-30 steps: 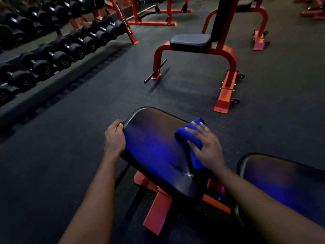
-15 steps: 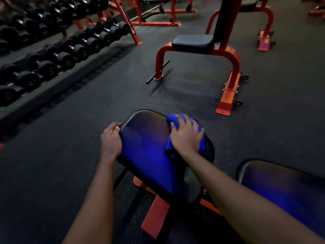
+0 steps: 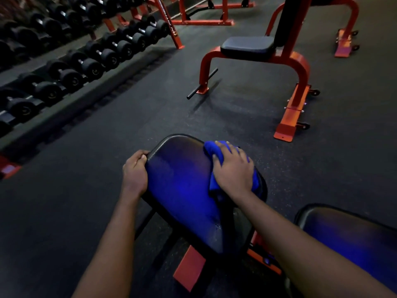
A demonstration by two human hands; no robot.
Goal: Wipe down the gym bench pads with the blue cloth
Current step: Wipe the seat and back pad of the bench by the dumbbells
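Left hand [image 3: 134, 171]: fingers curled tight over the rim of the glossy black vinyl bench pad [image 3: 182, 190], at its 10 o'clock edge, thumb on top.

Right hand [image 3: 234, 168]: palm down, fingers spread and nearly straight, pressing the bunched blue cloth [image 3: 214, 183] flat onto the pad near its 1 o'clock corner. Cloth shows beyond the fingertips and beside the wrist.

Second black pad [image 3: 348, 239] at 4 o'clock, apart.

Black dumbbells [image 3: 90, 61] racked at 10 o'clock. Red rack post [image 3: 169, 20] at 11 o'clock carries lettering, too blurred to read.

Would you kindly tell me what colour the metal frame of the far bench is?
Orange-red; the tubular metal frame shows best in the head view.
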